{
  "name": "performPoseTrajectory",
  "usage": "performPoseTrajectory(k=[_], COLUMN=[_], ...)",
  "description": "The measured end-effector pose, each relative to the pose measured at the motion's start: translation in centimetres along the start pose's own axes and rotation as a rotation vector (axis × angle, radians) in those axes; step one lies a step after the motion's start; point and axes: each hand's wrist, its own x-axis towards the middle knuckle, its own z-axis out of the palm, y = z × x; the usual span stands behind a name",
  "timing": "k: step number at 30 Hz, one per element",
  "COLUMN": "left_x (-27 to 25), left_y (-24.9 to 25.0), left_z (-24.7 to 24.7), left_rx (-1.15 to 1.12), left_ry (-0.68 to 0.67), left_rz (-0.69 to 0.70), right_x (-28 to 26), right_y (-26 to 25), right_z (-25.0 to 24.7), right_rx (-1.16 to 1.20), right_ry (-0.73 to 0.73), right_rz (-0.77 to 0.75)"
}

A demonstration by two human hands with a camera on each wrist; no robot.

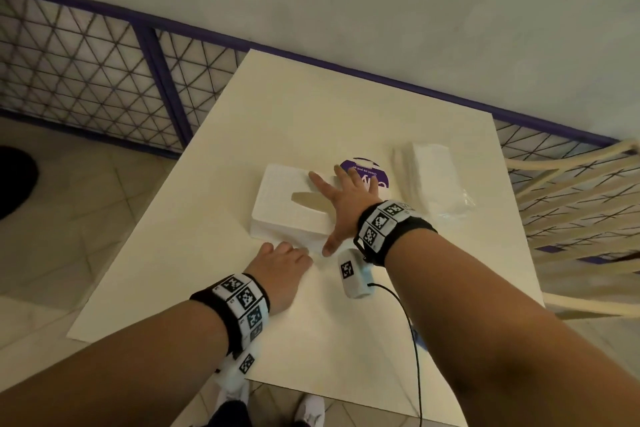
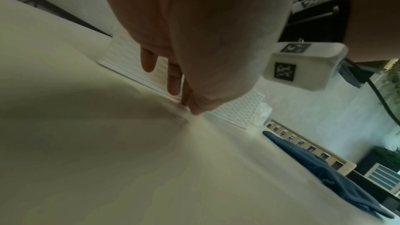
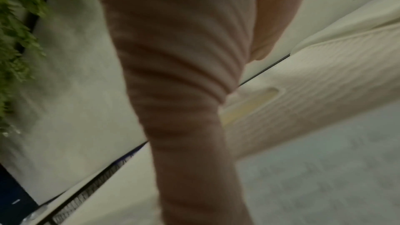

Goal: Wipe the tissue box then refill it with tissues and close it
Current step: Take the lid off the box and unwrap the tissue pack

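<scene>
Two hands point(image 1: 346, 204) at white tissue box point(image 1: 284, 204)

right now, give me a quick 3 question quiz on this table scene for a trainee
1. True or false: the right hand lies with spread fingers on top of the white rectangular tissue box.
2. Multiple choice: where is the stack of white tissues in clear plastic wrap? A) inside the box B) on the cream table, to the right of the box C) on the floor
3. Fill in: the left hand sits at the box's ____ edge, fingers curled.

Key: 1 true. 2 B. 3 near; whether it actually grips the box cannot be told from these views.
</scene>
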Motion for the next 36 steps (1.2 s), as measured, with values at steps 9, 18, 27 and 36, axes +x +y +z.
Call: performPoseTrajectory(k=[9,18,27,36], left_x=[0.1,0.8,0.8,1.0], left_y=[1.1,1.7,1.9,1.9], left_z=[-0.4,-0.9,-1.3,-1.5], left_rx=[0.015,-0.025,-0.018,-0.021], left_ry=[-0.015,-0.005,-0.04,-0.036], left_rz=[0.036,0.037,0.043,0.039], right_x=[-1.0,-1.6,-1.5,-1.4], right_y=[1.2,1.4,1.2,1.5], right_z=[1.4,1.7,1.2,-0.1], right_rx=[-0.004,0.01,0.009,0.072], right_ry=[0.07,0.091,0.061,0.001], right_rz=[0.023,0.017,0.015,0.018])
